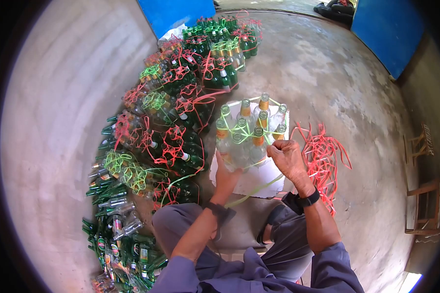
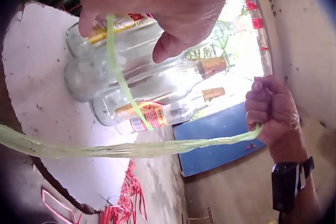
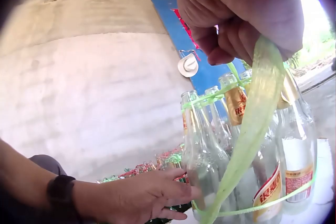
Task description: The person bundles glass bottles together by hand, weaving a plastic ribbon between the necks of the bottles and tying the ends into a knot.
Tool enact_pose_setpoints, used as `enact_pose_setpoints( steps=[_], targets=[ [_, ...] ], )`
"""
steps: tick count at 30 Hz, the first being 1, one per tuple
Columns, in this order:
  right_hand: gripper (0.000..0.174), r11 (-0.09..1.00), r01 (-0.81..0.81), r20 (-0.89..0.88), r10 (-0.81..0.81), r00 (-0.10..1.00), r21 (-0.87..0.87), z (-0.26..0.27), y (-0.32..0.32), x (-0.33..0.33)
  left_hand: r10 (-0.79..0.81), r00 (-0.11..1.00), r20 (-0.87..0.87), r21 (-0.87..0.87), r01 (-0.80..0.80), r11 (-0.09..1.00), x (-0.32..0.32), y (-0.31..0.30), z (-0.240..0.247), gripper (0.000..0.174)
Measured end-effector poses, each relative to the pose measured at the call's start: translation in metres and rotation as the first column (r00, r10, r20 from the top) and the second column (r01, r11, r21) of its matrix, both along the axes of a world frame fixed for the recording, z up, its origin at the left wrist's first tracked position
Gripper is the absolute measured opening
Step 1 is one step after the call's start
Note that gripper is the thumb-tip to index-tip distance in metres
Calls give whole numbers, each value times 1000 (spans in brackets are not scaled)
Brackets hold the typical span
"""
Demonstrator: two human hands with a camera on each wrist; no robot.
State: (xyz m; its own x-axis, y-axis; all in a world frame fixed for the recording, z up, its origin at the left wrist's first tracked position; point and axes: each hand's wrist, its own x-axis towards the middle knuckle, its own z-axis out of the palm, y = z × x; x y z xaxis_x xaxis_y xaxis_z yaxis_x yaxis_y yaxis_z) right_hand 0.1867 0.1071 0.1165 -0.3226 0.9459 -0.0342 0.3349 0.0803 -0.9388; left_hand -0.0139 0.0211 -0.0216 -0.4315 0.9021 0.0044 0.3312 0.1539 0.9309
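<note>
Several clear glass bottles (image 1: 238, 149) with gold neck labels stand upright in a bundle on a white board (image 1: 266, 185). Green plastic strap (image 3: 210, 99) winds between their necks, and a lower loop circles their bodies. My left hand (image 1: 227, 178) rests against the near left side of the bundle, its fingers spread along the glass in the right wrist view. At the near right, by the neck level, my right hand (image 1: 287, 158) is curled in a fist round a long green strap (image 2: 199, 146). That strap runs down across the front of the bottles.
Bundles of green and clear bottles (image 1: 181, 105) tied with red and green strap fill the floor along the left wall. Loose bottles (image 1: 124, 239) lie at the near left. Red strap (image 1: 322, 161) is heaped right of the board. Wooden stools (image 1: 425, 207) stand far right.
</note>
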Motion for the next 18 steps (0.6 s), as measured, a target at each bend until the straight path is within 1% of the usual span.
enact_pose_setpoints(
  steps=[1, 2, 3, 4, 5, 6, 7, 9, 10, 11, 12, 13, 15, 16, 18],
  targets=[
    [24, 1000, -2, -14, 2, 1000, 23, -2, 0, -1, 1, 1000, 0, -1, -1, 1000, 4, -1, 7, 108],
    [24, 999, -4, -27, 5, 1000, 46, -3, 0, -1, -1, 1000, 9, -12, 1, 1000, 6, 1, 14, 112],
    [24, 999, -4, -28, 5, 1000, 44, -3, 0, -1, -3, 1000, 17, -24, 3, 1000, 8, 3, 17, 117],
    [24, 999, 6, -30, -5, 1000, 36, -3, 0, -2, -3, 1000, 16, -27, 3, 1000, 9, 6, 18, 117],
    [24, 999, 15, -33, -14, 999, 29, -3, 0, -2, 32, 999, 41, -56, -29, 998, 10, 10, 20, 118],
    [24, 999, 15, -34, -14, 999, 29, -3, 0, -2, 67, 996, 65, -85, -61, 994, 10, 13, 19, 119],
    [25, 1000, 12, -32, -11, 999, 29, -5, 1, -2, 67, 996, 65, -85, -61, 994, 9, 13, 19, 119],
    [25, 1000, 11, -27, -11, 1000, 28, -7, 2, 1, 88, 996, 14, -118, -86, 989, 8, 17, 15, 119],
    [25, 998, 18, -11, -18, 1000, 55, -7, 1, 1, 84, 996, 17, -119, -81, 990, 3, 22, 1, 119],
    [25, 997, 24, 5, -25, 1000, 79, -8, 0, 2, 70, 997, 39, -27, -69, 997, -6, 27, -15, 115],
    [25, 997, 27, 9, -28, 1000, 75, -7, -3, 2, 56, 997, 59, 64, -60, 996, -10, 29, -13, 112],
    [24, 995, 28, -15, -27, 1000, 97, -6, -5, 2, 54, 997, 61, 63, -58, 996, -15, 31, -12, 112],
    [24, 992, 31, -42, -26, 999, 122, -5, -6, -1, -44, 965, 259, 162, 1, 987, -25, 37, -5, 101],
    [23, 988, 18, -32, -13, 999, 151, -4, -7, -3, -45, 965, 258, 162, 3, 987, -30, 42, -4, 101],
    [23, 984, 8, -26, -3, 1000, 179, -5, -8, -8, -41, 962, 270, 197, -14, 980, -38, 50, -7, 92]
  ],
)
